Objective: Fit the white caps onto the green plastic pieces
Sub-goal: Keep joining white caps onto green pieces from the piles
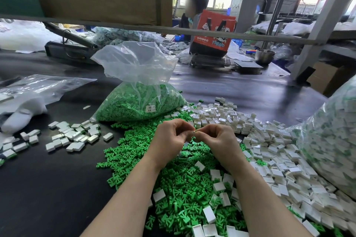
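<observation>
White finished pieces (pixel 73 136) lie at 9 o'clock on counter (pixel 57 188). Left hand (pixel 169 138) and right hand (pixel 219 138) meet above green plastic pieces (pixel 181 184), fingers of both curled, pinching small pale part (pixel 193 132) between fingertips; cap or assembled piece, cannot tell. Part axis seems left-right, hands equally near. White caps (pixel 269 140) heaped at 3 o'clock, nearer right hand.

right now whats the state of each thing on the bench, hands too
left hand: fingers curled, pinching a small piece at the fingertips
right hand: fingers curled, pinching the same small piece
small piece: held between both hands, mostly hidden
bag of green pieces: open at the top, part full
green pieces: loose heap under the forearms
white caps: loose heap at right
capped pieces: scattered at left
</observation>
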{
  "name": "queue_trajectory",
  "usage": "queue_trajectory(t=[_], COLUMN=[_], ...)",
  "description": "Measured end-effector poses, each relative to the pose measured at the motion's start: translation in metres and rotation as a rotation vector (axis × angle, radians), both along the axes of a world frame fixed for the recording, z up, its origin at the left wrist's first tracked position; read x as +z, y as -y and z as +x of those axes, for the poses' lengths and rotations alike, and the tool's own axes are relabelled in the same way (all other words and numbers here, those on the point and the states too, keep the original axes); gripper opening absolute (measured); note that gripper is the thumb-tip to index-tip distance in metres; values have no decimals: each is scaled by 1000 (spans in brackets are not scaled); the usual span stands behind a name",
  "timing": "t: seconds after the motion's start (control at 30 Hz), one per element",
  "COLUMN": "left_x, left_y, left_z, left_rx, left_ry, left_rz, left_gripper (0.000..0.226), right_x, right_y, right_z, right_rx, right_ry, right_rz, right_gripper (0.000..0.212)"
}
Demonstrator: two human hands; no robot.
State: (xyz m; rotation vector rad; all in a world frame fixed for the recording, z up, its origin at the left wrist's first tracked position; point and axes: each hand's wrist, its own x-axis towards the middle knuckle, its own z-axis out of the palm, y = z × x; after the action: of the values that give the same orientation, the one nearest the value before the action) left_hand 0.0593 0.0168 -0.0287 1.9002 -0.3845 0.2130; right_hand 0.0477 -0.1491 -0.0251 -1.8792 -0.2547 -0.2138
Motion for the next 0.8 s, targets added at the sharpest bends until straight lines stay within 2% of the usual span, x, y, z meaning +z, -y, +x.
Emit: queue_trajectory(t=[0.17,0.3,0.47,0.6,0.7,0.8], left_x=[3,6,12,16,17,18], left_y=[4,4,5,6,8,11], left_z=[-1,-2,-5,-9,-10,-11], left_rx=[10,-26,-74,-50,-66,-67], left_ry=[-20,-56,-109,-104,-95,-93], left_rz=[-152,-198,-300,-331,-362,-369], left_gripper=[22,16,9,6,9,10], right_x=[1,0,1,3,2,1], right_y=[1,2,2,1,-1,-3], right_z=[0,2,2,3,3,2], right_rx=[47,72,87,119,182,248], right_ry=[-5,-12,-43,-164,-253,-282], right_rz=[177,214,284,407,366,365], right_gripper=[3,7,23,45,58,56])
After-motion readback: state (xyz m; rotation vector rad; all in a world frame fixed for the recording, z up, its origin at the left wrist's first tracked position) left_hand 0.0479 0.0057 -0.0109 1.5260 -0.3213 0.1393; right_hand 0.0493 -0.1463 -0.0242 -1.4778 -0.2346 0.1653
